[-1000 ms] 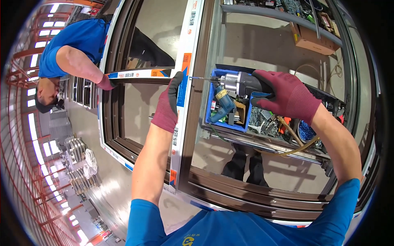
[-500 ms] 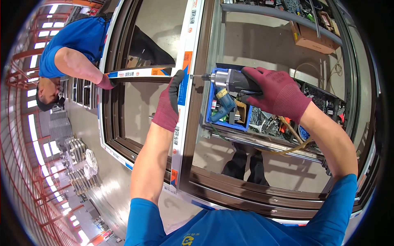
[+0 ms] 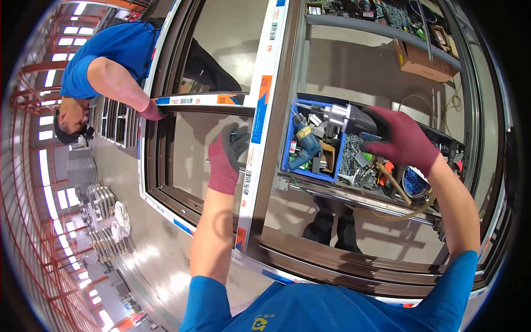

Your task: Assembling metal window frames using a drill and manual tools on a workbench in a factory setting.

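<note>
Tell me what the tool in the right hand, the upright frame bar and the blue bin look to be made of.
Tool: bare metal nose, silvery and shiny, with a dark body, probably plastic or rubber. Upright frame bar: likely painted or coated metal, dark brown, its face under white printed protective film. Blue bin: looks like moulded plastic, uniform matte blue.

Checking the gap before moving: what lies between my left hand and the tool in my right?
In the head view, the upright frame bar stands between the left hand and the tool.

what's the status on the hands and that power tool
Left hand gloved, on the upright frame bar. Right hand gripping the power tool, tip off the bar. Co-worker's hand holds the cross bar beside it.
</note>
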The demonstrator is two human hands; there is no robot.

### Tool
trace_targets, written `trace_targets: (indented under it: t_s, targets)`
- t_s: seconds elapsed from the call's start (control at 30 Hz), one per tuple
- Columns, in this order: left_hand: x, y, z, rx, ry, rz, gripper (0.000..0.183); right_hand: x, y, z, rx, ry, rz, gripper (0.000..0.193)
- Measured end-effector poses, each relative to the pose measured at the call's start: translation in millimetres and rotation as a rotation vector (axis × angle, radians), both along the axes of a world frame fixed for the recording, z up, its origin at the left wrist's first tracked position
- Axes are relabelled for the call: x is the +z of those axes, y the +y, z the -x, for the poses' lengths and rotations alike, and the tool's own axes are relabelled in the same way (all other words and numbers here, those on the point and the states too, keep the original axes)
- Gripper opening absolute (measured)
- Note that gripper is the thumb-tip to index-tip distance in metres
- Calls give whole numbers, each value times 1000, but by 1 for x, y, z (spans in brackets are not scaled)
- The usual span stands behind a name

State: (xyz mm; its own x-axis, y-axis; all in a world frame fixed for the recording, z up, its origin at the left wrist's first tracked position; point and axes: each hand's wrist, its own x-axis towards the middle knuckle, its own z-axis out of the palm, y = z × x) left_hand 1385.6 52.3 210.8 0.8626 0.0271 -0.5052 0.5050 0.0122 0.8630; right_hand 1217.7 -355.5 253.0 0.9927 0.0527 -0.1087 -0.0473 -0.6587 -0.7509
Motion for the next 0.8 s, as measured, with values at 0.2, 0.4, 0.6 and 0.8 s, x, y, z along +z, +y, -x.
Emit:
trace_targets:
  t_s: [0.2, 0.4, 0.6, 0.8]
  targets:
    - [57, -45, 57, -59, -463, 210, 41, 26, 33, 30, 18, 56, -267, 80]
    - [60, -69, 83, -144, -420, 196, 43, 31, 55, 39, 93, -71, -186, 81]
    - [52, -72, 89, -171, -409, 147, 41, 26, 60, 43, 63, -36, -167, 79]
    - [52, -77, 90, -156, -424, 50, 38, 27, 67, 44, 75, -35, -69, 82]
